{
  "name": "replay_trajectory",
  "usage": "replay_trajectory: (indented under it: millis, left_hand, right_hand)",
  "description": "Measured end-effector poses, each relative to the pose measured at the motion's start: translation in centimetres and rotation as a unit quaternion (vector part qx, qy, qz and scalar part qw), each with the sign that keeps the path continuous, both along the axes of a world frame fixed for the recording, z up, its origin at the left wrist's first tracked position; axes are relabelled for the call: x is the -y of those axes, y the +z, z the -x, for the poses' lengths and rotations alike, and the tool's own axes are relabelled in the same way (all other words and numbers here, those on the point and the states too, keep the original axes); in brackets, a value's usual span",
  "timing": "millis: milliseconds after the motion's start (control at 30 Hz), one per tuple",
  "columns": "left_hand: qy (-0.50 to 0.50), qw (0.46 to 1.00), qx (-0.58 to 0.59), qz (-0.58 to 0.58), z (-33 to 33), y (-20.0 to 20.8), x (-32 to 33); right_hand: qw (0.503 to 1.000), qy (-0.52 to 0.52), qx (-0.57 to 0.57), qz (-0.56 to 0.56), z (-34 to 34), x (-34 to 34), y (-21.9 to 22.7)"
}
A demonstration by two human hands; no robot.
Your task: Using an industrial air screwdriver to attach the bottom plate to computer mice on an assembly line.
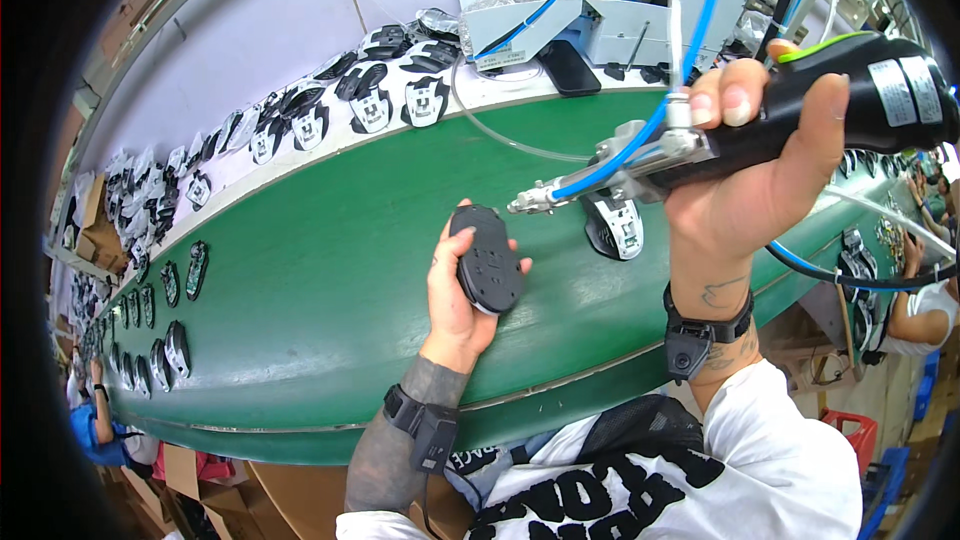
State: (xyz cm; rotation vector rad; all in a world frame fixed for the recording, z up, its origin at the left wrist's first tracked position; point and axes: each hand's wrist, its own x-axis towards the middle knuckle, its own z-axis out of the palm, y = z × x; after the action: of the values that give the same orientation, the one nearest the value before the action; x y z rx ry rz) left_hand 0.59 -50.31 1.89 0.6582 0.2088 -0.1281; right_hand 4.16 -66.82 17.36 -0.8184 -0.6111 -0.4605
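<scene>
Through the head camera I see my left hand [455, 305] closed around a black computer mouse [490, 265], thumb along one side and fingertips at the other, its flat, recessed face turned up. The mouse is raised over the green belt [330, 270], roughly in the middle of my view. My right hand [745, 190] is wrapped around a black powered screwdriver [742, 138], a blue hose [640, 145] running along its metal nose. That nose points left, its tip near the far end of the mouse; I can't judge the gap from this angle. Just under the tool, an opened mouse [625, 228] sits on the belt. Beyond, white-and-black shells [425, 100] line a pale ledge, with a dark phone [570, 68] lying beside a white box [510, 25]. Off to the left, more mouse parts [177, 348] stand in rows on the belt.
</scene>
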Motion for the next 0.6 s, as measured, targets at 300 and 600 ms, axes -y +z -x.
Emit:
replay_trajectory:
  millis: [300, 600]
  left_hand:
    - [-0.034, 0.996, 0.037, 0.075, 0.1, 0.3, -0.3]
    - [-0.064, 0.992, 0.066, 0.086, 0.1, 0.9, 0.0]
  right_hand:
    - [0.999, -0.012, -0.026, 0.018, -0.6, -0.2, -0.8]
    - [0.999, -0.02, -0.002, 0.041, -1.0, -0.2, -0.7]
